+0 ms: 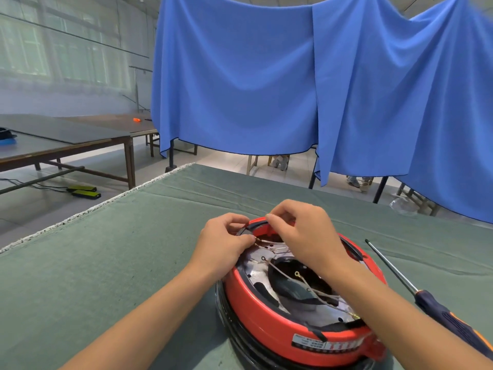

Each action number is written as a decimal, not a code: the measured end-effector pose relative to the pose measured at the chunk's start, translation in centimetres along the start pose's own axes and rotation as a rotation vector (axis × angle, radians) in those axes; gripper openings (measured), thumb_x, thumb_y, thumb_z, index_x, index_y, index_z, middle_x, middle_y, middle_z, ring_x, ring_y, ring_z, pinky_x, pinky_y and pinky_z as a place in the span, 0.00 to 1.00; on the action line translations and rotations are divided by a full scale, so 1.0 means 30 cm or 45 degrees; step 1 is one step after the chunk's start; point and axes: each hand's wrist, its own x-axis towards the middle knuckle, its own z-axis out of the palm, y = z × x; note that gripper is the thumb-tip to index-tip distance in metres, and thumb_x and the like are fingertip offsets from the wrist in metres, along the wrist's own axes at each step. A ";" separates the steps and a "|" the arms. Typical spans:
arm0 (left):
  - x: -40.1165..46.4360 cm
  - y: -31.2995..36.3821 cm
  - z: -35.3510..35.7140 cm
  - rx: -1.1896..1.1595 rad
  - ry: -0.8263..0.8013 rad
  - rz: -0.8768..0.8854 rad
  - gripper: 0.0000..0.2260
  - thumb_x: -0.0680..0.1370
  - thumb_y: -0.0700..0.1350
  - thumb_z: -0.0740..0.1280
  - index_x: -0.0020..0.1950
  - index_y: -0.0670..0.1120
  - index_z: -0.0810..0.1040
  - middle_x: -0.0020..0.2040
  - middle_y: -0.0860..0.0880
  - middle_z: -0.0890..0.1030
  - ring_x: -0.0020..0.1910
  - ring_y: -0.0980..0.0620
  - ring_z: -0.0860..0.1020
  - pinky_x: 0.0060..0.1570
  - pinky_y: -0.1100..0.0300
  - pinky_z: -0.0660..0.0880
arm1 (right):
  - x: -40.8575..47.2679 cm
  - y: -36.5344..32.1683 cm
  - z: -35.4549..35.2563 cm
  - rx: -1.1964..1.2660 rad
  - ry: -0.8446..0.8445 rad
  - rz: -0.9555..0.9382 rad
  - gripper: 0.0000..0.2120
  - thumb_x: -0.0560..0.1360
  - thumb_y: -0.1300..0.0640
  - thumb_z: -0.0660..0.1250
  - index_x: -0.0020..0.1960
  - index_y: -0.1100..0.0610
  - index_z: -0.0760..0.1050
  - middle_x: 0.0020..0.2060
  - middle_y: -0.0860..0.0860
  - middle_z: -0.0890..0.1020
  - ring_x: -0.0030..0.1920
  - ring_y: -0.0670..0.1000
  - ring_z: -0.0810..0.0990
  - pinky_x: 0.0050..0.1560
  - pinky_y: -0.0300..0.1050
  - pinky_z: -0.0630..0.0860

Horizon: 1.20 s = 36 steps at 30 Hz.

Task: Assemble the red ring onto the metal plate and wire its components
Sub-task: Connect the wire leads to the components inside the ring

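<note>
Both hands worked at the 12 o'clock edge of the red ring [269, 320]. The left hand [226, 243] pinched a wire [269, 241] end between thumb and fingertips; the right hand [301, 231] had its fingers curled, pinching at the rim just beside the left, though what it gripped could not be told. The ring sat around the metal plate [257, 265], with more wires crossing the plate's centre opening. This assembly rested on a green cloth [106, 263]. A screwdriver [426, 297] lay at 3 o'clock, apart from the ring. A blue curtain [293, 89] hung beyond at 12 o'clock.
</note>
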 end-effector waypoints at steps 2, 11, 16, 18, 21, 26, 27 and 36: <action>0.003 0.005 -0.003 0.026 -0.021 -0.029 0.12 0.70 0.33 0.72 0.50 0.46 0.80 0.42 0.48 0.83 0.41 0.50 0.82 0.50 0.55 0.78 | 0.010 0.008 -0.043 0.222 0.045 0.169 0.05 0.74 0.55 0.68 0.40 0.52 0.81 0.35 0.46 0.84 0.40 0.46 0.81 0.46 0.47 0.78; 0.053 0.014 -0.006 -0.007 -0.050 -0.037 0.13 0.70 0.30 0.71 0.53 0.38 0.80 0.47 0.42 0.83 0.44 0.49 0.80 0.52 0.58 0.77 | -0.038 0.165 -0.173 -0.048 0.073 0.516 0.05 0.73 0.56 0.66 0.48 0.50 0.79 0.46 0.44 0.83 0.50 0.50 0.81 0.52 0.49 0.76; 0.122 0.021 -0.003 -0.016 -0.067 -0.097 0.13 0.69 0.30 0.73 0.53 0.36 0.80 0.46 0.39 0.82 0.40 0.49 0.79 0.45 0.59 0.77 | -0.108 0.272 -0.137 0.038 0.050 0.758 0.07 0.74 0.58 0.65 0.50 0.50 0.77 0.47 0.48 0.82 0.46 0.50 0.79 0.46 0.45 0.72; 0.136 0.025 0.006 0.121 -0.070 -0.110 0.10 0.71 0.34 0.72 0.52 0.39 0.81 0.45 0.41 0.83 0.40 0.49 0.80 0.45 0.57 0.78 | -0.096 0.288 -0.119 0.126 0.100 0.782 0.06 0.74 0.59 0.66 0.47 0.49 0.78 0.40 0.46 0.82 0.39 0.48 0.78 0.41 0.43 0.70; 0.135 0.059 0.022 0.790 0.014 0.078 0.11 0.74 0.44 0.68 0.56 0.47 0.80 0.53 0.47 0.82 0.56 0.46 0.77 0.56 0.52 0.74 | -0.061 0.290 -0.092 0.152 0.125 0.796 0.06 0.74 0.58 0.66 0.46 0.49 0.79 0.41 0.47 0.82 0.43 0.52 0.79 0.45 0.45 0.73; 0.086 0.109 0.098 0.878 -0.088 0.532 0.13 0.76 0.48 0.65 0.60 0.50 0.79 0.58 0.53 0.80 0.62 0.52 0.71 0.61 0.56 0.69 | 0.010 0.289 -0.035 0.149 0.052 0.756 0.02 0.74 0.51 0.66 0.44 0.48 0.78 0.38 0.45 0.81 0.44 0.51 0.79 0.45 0.45 0.72; 0.086 0.104 0.112 0.916 -0.148 0.557 0.14 0.77 0.50 0.64 0.62 0.51 0.78 0.60 0.54 0.79 0.64 0.54 0.69 0.63 0.57 0.67 | 0.026 0.298 -0.031 0.155 0.045 0.750 0.08 0.75 0.48 0.66 0.40 0.50 0.77 0.35 0.45 0.80 0.42 0.50 0.78 0.42 0.44 0.71; 0.124 0.045 0.130 1.248 -0.365 0.454 0.19 0.80 0.56 0.56 0.69 0.54 0.70 0.67 0.53 0.74 0.68 0.52 0.67 0.66 0.54 0.64 | 0.193 0.505 0.031 0.000 0.034 0.795 0.11 0.77 0.48 0.64 0.50 0.55 0.79 0.50 0.52 0.83 0.51 0.54 0.79 0.52 0.49 0.75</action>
